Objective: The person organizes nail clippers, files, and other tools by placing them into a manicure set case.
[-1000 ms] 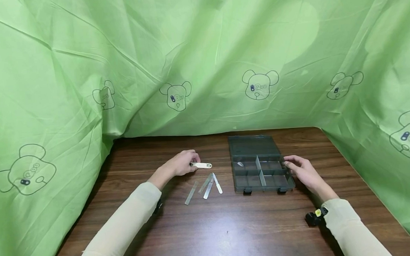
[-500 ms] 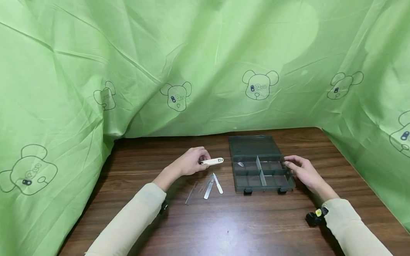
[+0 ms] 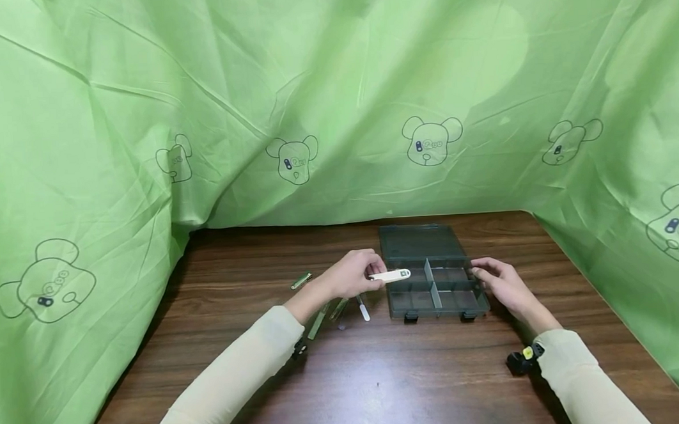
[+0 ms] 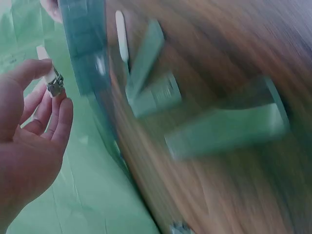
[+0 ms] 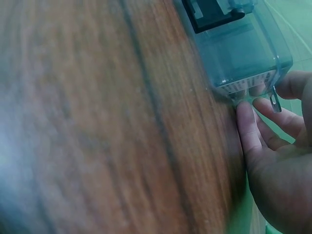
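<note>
My left hand [image 3: 357, 274] pinches a white nail clipper [image 3: 393, 276] between thumb and fingers, over the left side of a dark see-through divided box [image 3: 399, 314]. In the left wrist view the metal end of the nail clipper [image 4: 55, 85] shows between the fingertips. My right hand [image 3: 507, 286] has its fingers against the box's right side; in the right wrist view the thumb and fingertips touch the end wall [image 5: 243, 83]. Left of the box lie a slim white-handled tool [image 3: 364, 310] and several flat shiny strips [image 3: 318, 323], partly hidden under the left arm.
The box's lid [image 3: 422, 241] lies folded back behind it, and two black latches face the front. A small shiny metal piece [image 3: 301, 280] lies on the wooden table [image 3: 377, 376] beyond the left forearm. A green curtain [image 3: 357, 108] surrounds the table's back and sides.
My left hand has carried the nail clipper rightward from beside the strips to over the box's left compartments. The shiny piece behind the forearm has come into sight. My right hand has stayed put.
</note>
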Demonstrator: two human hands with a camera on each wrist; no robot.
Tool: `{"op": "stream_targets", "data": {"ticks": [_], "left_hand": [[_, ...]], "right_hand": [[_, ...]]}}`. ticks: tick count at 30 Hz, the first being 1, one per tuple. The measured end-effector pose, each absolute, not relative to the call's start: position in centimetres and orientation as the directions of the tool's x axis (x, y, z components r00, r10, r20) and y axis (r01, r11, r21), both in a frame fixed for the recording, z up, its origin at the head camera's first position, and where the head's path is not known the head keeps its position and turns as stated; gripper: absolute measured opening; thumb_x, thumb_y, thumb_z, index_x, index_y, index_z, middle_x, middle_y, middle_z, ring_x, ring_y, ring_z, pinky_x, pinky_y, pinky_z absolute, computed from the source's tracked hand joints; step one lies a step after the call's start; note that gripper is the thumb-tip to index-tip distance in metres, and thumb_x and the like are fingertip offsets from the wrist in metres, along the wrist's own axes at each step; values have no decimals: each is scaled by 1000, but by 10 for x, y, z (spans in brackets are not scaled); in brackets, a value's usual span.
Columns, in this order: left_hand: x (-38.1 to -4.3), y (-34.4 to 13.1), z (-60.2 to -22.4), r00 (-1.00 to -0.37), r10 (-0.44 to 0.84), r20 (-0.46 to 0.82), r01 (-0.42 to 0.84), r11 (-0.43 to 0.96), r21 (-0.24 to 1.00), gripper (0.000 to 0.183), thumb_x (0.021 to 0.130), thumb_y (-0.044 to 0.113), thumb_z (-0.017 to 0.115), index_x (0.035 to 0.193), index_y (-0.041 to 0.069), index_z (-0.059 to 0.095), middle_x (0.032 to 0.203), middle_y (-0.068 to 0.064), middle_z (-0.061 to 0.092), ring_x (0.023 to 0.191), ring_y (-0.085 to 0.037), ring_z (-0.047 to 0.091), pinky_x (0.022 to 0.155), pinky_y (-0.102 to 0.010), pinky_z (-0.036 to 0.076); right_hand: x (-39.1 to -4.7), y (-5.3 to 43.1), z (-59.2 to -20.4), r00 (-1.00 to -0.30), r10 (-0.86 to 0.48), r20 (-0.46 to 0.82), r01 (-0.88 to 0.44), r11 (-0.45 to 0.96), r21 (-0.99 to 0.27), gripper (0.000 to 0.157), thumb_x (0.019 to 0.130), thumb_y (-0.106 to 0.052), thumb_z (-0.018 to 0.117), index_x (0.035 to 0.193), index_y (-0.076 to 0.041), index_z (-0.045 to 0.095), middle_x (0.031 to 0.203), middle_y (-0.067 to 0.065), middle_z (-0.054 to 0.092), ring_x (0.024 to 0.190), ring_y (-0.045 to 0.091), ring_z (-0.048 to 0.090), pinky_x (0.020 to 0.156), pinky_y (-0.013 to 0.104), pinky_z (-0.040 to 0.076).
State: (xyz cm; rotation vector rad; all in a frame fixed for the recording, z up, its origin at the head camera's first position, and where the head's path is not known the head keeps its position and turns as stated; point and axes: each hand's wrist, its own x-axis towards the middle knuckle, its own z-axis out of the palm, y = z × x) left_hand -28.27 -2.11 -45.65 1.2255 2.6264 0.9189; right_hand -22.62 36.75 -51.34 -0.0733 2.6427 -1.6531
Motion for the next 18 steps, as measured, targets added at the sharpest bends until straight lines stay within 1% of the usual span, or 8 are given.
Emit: {"op": "stream_targets", "data": {"ticks": [4, 9, 14, 18], "left_hand": [[-275, -2, -459, -654, 737, 167, 675, 469, 570, 18, 94, 15, 82, 108, 8, 73, 99, 3, 66, 88, -9, 64, 78, -16, 53], [-268, 18, -461, -638, 747, 187, 692, 450, 565, 18, 94, 16, 82, 107, 9, 73, 98, 3, 66, 87, -5, 63, 78, -13, 52], [-266, 28, -463, -629, 756, 182, 714, 469, 520, 17, 93, 18, 82, 106, 12, 73, 98, 6, 64, 87, -2, 62, 79, -11, 50], [-264, 29, -467, -623, 765, 161, 723, 485, 492, 16, 94, 20, 82, 106, 14, 73, 99, 7, 64, 88, -2, 62, 79, -12, 50]], "right_hand": [[-226, 368, -514, -999, -47, 0, -21, 439, -898, 47, 113, -26, 54, 146, 7, 53, 134, 28, 60, 95, 12, 60, 75, 27, 56], [-226, 369, -514, -999, -46, -6, -15, 452, -892, 49, 113, -28, 53, 147, 7, 52, 137, 31, 58, 95, 11, 60, 75, 27, 56], [-226, 369, -514, -999, -43, -1, -19, 451, -892, 48, 113, -27, 54, 147, 7, 52, 137, 31, 58, 95, 11, 60, 75, 27, 56], [-227, 370, -515, -999, -44, 1, -21, 452, -892, 48, 113, -27, 54, 147, 6, 53, 138, 31, 58, 96, 10, 60, 76, 27, 56]]}}
